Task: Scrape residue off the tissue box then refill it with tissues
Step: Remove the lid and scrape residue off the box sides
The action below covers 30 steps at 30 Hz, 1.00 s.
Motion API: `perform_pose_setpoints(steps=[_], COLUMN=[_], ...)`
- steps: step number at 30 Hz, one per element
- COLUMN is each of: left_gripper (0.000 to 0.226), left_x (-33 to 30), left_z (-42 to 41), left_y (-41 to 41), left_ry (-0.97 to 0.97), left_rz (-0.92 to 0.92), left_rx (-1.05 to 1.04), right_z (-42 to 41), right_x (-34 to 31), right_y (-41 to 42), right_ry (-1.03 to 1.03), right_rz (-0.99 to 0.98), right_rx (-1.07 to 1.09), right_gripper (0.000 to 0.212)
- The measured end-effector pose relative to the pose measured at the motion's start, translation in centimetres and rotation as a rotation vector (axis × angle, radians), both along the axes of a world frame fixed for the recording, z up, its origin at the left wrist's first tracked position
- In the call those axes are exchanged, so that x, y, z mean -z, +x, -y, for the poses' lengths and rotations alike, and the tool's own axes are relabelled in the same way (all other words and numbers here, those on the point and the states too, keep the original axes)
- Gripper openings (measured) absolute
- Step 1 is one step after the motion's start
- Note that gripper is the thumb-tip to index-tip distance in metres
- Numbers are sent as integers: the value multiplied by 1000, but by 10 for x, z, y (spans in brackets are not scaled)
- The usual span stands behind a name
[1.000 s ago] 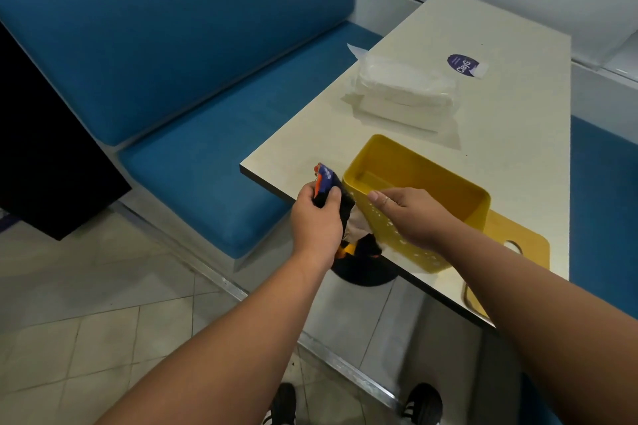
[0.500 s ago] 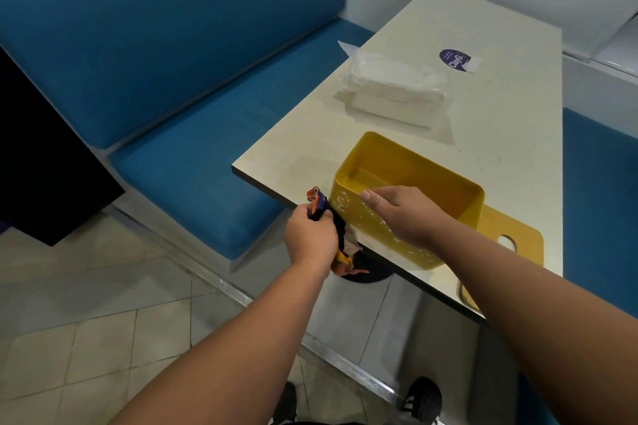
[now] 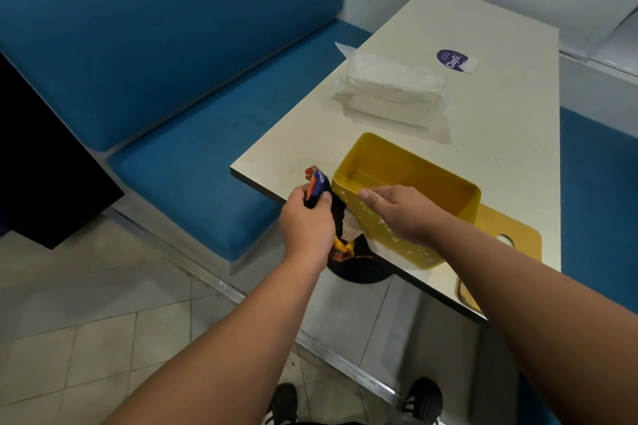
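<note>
Head cam looking down, so going left to right: far left is a blue bench with a padded back, tile floor below it. Then the left hand, fingers clenched around a dark cloth with orange and blue on it, some of it bunched up above the fist and more hanging out below. That cloth sits right against the near-left corner of the yellow tissue box, which stands open-topped at the near edge of the pale table, tilted a bit toward the person. Its near wall is speckled with little white spots. The right hand lies over that near wall, fingers curled over the top rim and grasping the box. Can't tell if the cloth is actually rubbing the wall or just touching the corner. Farther back on the table is a pack of tissues in clear wrap, well apart from the box. Just right of the box, lying flat, is a yellow lid with an oval slot, partly tucked behind the box. Far right-ish there's a round purple sticker on the tabletop. Black shoes peek in at the bottom edge.
</note>
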State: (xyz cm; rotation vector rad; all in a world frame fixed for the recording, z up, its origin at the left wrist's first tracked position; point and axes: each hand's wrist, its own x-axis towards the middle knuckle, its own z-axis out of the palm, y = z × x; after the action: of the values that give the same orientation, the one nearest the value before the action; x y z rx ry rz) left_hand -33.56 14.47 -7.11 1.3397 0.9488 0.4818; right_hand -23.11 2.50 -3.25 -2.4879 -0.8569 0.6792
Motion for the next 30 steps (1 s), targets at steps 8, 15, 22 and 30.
perform_pose_setpoints(steps=[8,15,22,30], left_gripper=[11,13,14,7], left_x=[-3,-7,13,22], left_z=[1,-1,-14,24], left_y=[-2,-3,-9,-2], left_ry=[9,31,124,53], left_rz=[72,83,-170,-213], left_rx=[11,36,27,93], right_z=[0,-1,1,1], right_x=[0,0,-1,-1], right_y=[-2,-3,-3,-3], right_ry=[-2,-1,-7,4], right_rz=[27,37,39,34], right_rx=[-6,-8,-26,-13], right_gripper=[60,61,62,63])
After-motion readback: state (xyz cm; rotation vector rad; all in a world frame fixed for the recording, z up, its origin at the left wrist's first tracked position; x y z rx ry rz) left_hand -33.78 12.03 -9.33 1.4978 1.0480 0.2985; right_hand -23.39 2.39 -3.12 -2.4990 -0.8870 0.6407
